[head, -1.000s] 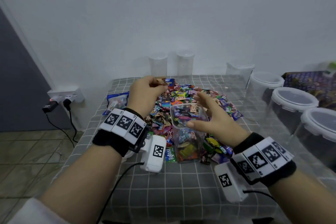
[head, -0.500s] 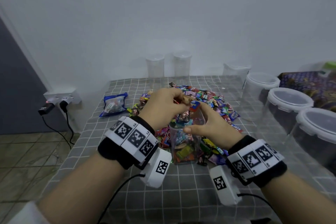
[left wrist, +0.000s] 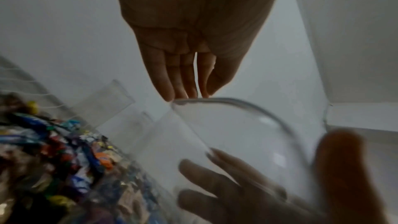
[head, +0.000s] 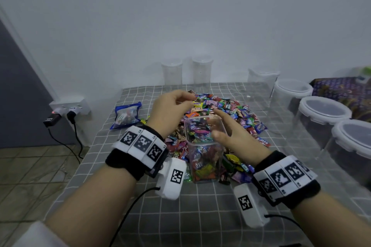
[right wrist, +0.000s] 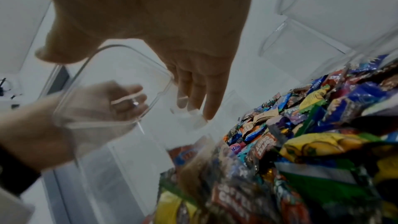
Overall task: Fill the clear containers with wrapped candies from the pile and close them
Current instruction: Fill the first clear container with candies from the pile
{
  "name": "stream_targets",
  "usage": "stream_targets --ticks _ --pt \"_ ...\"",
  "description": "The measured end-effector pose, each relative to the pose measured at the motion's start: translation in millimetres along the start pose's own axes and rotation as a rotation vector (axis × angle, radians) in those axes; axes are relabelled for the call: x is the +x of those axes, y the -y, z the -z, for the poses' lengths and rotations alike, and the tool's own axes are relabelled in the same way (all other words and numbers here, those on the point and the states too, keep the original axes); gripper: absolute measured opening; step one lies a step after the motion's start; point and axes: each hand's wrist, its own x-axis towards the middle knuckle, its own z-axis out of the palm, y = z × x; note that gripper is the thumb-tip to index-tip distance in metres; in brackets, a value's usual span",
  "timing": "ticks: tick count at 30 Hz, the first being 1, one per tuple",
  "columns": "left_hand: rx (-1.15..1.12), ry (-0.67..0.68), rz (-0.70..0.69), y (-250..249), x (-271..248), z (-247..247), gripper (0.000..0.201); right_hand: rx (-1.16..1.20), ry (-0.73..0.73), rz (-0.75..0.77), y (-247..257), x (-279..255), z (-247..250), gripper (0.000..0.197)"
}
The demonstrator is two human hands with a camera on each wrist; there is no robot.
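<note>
A square clear container stands on the grey checked cloth, about half full of wrapped candies. The colourful candy pile spreads behind it and to both sides. My right hand grips the container at its right rim, thumb near the front and fingers on the far side. My left hand hovers above the container's far left corner, over the pile, holding nothing. In the left wrist view its fingers hang straight down, just above the rim of the container.
Three empty clear containers stand at the back by the wall. Round tubs, two with white lids, line the right side. A blue candy bag lies at the left. Plugs and cables hang beyond the table's left edge.
My left hand carried candies from the pile to over the container, let them go, and now hovers empty. The right hand has kept its hold on the container.
</note>
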Motion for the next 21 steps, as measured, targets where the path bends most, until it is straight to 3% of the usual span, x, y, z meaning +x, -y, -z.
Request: stream_targets --ticks 3,6,8,13,17,19,21 --pt "0.147 -0.015 0.089 21 12 4 0.012 0.101 -0.078 -0.127 -3 15 9 0.096" --pt "0.446 0.127 0.187 47 21 3 0.041 -0.087 -0.073 -0.165 0 26 19 0.066" --pt "0.632 0.263 0.226 58 25 -2 0.063 -0.356 -0.029 -0.168 -5 39 27 0.06" --pt "0.889 0.541 0.228 79 36 -16 0.088 -0.817 0.128 -0.257 -28 80 32 0.081" --pt "0.943 0.611 0.249 81 39 -24 0.098 -0.954 0.323 -0.31 -60 109 29 0.111" --pt "0.927 0.646 0.24 79 38 -26 0.098 -0.998 0.352 -0.314 -80 120 26 0.103" --pt "0.923 0.687 0.202 84 43 -30 0.088 -1.07 0.351 -0.277 -69 115 19 0.089"
